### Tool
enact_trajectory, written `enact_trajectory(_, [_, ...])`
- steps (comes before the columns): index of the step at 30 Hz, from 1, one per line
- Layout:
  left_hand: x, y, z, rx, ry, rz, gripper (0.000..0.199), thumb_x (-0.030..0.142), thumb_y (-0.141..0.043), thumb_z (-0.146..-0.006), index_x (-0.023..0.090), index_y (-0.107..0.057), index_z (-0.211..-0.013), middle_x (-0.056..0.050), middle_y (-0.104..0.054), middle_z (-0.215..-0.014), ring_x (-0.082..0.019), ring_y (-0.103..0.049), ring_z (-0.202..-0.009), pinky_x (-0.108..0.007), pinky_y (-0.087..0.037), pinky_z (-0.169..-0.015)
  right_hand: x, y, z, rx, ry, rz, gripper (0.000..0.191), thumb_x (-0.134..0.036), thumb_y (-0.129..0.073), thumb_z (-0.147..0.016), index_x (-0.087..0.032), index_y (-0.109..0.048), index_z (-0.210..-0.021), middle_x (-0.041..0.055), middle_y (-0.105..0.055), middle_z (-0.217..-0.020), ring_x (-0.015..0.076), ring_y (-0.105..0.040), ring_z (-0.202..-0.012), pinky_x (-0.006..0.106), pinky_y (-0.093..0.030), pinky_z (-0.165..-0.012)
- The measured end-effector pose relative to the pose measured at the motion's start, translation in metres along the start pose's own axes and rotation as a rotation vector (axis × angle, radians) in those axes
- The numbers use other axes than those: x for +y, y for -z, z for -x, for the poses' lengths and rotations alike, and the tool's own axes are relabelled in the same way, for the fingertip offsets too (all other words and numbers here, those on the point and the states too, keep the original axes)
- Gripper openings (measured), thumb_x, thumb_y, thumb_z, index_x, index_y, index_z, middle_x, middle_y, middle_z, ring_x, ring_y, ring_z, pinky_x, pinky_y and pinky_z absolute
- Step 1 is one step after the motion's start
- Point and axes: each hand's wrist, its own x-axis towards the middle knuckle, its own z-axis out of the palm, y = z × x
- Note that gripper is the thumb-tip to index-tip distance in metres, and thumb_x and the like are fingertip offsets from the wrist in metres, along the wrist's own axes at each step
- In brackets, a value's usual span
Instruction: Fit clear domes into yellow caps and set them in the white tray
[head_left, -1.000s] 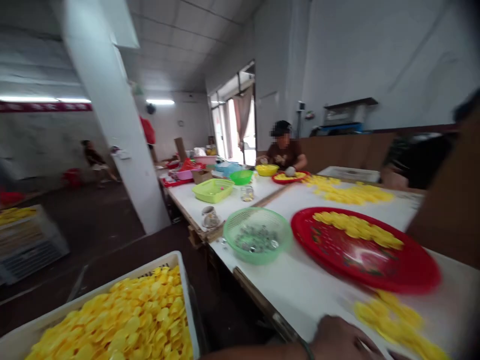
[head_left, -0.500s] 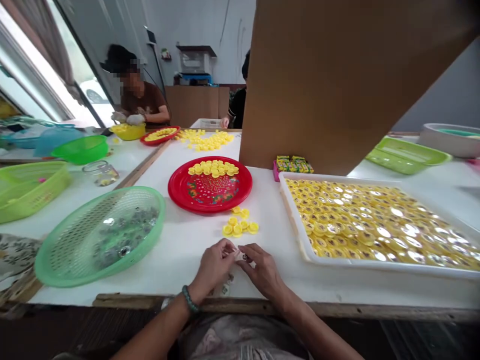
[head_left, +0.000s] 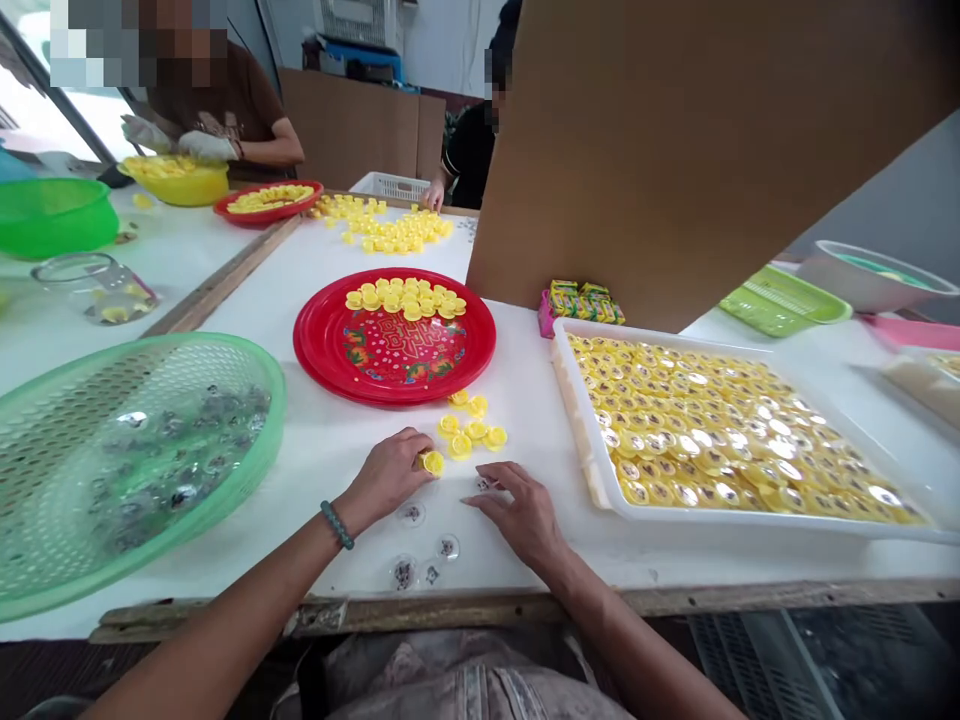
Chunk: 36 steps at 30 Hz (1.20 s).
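So our two hands are apart right now, both low over the white bench (head_left: 525, 385). Our left hand (head_left: 391, 468), the one with the beaded bracelet (head_left: 337, 525), has its fingertips pinched on a yellow cap (head_left: 433, 462). Our right hand (head_left: 521, 510) sits a bit to the right, thumb and index finger parted, with a small clear printed disc (head_left: 484, 484) right at the fingertips. Honestly can't tell if we've got that disc gripped or if it's just lying there.

Just beyond our hands there's a little cluster of loose caps (head_left: 475, 430) on the bench, and closer to us a few loose discs (head_left: 403, 572) with dark prints. Past the cluster is a red tray (head_left: 330, 340), yellow caps bunched along its far half. Off to our left is a green basket (head_left: 45, 420) with a heap of what look like clear printed discs, and on our right a white tray (head_left: 720, 518) packed with yellow pieces, lots of them showing printed fronts.

Across the bench, a person in a brown shirt (head_left: 251, 100) has gloved hands at a yellow bowl (head_left: 187, 187), and another person in black (head_left: 471, 150) is partly hidden behind a big cardboard panel (head_left: 637, 150).
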Motion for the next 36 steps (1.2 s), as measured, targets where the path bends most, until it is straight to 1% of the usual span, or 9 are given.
enact_trajectory(5, [0.005,-0.012,0.01,0.003,0.091,0.213,0.015,0.022,-0.063,-0.068,0.019,-0.064,-0.082,-0.001,-0.058,-0.084,-0.012,-0.052,-0.063,-0.025,-0.041,-0.061,-0.008,0.0,-0.003,-0.034,0.032,-0.008,0.031,-0.026,-0.072,-0.071,-0.021,-0.062,-0.099,0.0027,-0.065,-0.09,0.0152,-0.06,-0.076,0.029,-0.051,-0.072])
enact_trajectory(11, [0.002,-0.026,0.007,-0.002,0.043,0.401,0.017,0.022,-0.064,-0.068,0.019,-0.067,-0.084,-0.001,-0.059,-0.08,-0.012,-0.054,-0.066,-0.023,-0.042,-0.062,-0.012,-0.001,-0.013,-0.098,0.139,0.023,0.033,-0.021,-0.069,-0.072,-0.022,-0.06,-0.104,0.0029,-0.066,-0.094,0.016,-0.06,-0.081,0.029,-0.05,-0.074])
enact_trajectory(16, [0.002,-0.029,0.004,-0.043,0.0,0.447,0.018,0.019,-0.063,-0.067,0.018,-0.069,-0.084,-0.002,-0.063,-0.083,-0.013,-0.055,-0.068,-0.023,-0.043,-0.064,-0.013,-0.004,-0.017,-0.129,0.19,0.046,0.031,-0.017,-0.065,-0.076,-0.024,-0.061,-0.106,0.0029,-0.067,-0.096,0.0176,-0.061,-0.087,0.03,-0.05,-0.078])
enact_trajectory(20, [0.006,-0.029,0.001,-0.072,0.024,0.466,0.015,0.017,-0.062,-0.066,0.018,-0.07,-0.078,-0.001,-0.063,-0.078,-0.013,-0.055,-0.067,-0.023,-0.042,-0.062,-0.014,-0.005,-0.019,-0.149,0.267,0.023,0.018,-0.018,-0.061,-0.08,-0.025,-0.065,-0.097,0.0031,-0.066,-0.098,0.0174,-0.061,-0.091,0.03,-0.049,-0.082])
enact_trajectory(23, [0.009,-0.027,0.0,-0.059,0.045,0.441,0.012,0.019,-0.061,-0.065,0.017,-0.07,-0.073,-0.001,-0.063,-0.074,-0.013,-0.055,-0.065,-0.023,-0.041,-0.06,-0.014,-0.005,-0.02,-0.137,0.345,0.055,0.014,-0.016,-0.058,-0.082,-0.023,-0.066,-0.092,0.0041,-0.066,-0.099,0.0169,-0.061,-0.09,0.029,-0.05,-0.08])
enact_trajectory(25, [0.01,-0.025,0.001,-0.042,0.086,0.425,0.014,0.022,-0.061,-0.063,0.018,-0.071,-0.072,0.0,-0.064,-0.072,-0.014,-0.055,-0.065,-0.023,-0.04,-0.06,-0.013,-0.005,-0.021,-0.156,0.394,0.115,0.015,-0.015,-0.055,-0.084,-0.022,-0.066,-0.092,0.0048,-0.066,-0.1,0.0172,-0.061,-0.089,0.029,-0.05,-0.078])
enact_trajectory(29, [0.012,-0.023,0.004,-0.075,0.291,0.469,0.022,0.021,-0.059,-0.061,0.018,-0.072,-0.078,0.002,-0.063,-0.06,-0.013,-0.054,-0.055,-0.023,-0.039,-0.053,-0.009,-0.006,-0.019,-0.221,0.461,0.271,0.019,-0.014,-0.048,-0.088,-0.021,-0.065,-0.093,0.0067,-0.065,-0.101,0.0192,-0.06,-0.09,0.031,-0.051,-0.075])
enact_trajectory(32, [0.013,-0.021,0.006,-0.109,0.395,0.597,0.024,0.019,-0.057,-0.061,0.016,-0.071,-0.08,0.003,-0.06,-0.054,-0.011,-0.052,-0.048,-0.022,-0.039,-0.049,-0.005,-0.007,-0.014,-0.221,0.517,0.315,0.023,-0.014,-0.044,-0.09,-0.019,-0.062,-0.103,0.0092,-0.063,-0.109,0.021,-0.058,-0.1,0.035,-0.051,-0.084])
enact_trajectory(36, [0.017,-0.017,0.006,-0.147,0.464,0.845,0.027,0.021,-0.061,-0.063,0.013,-0.068,-0.088,-0.001,-0.066,-0.066,-0.012,-0.059,-0.057,-0.024,-0.048,-0.059,-0.001,-0.007,-0.008,-0.176,0.514,0.222,0.029,-0.019,-0.048,-0.09,-0.02,-0.058,-0.116,0.0094,-0.059,-0.121,0.0221,-0.053,-0.113,0.038,-0.047,-0.095])
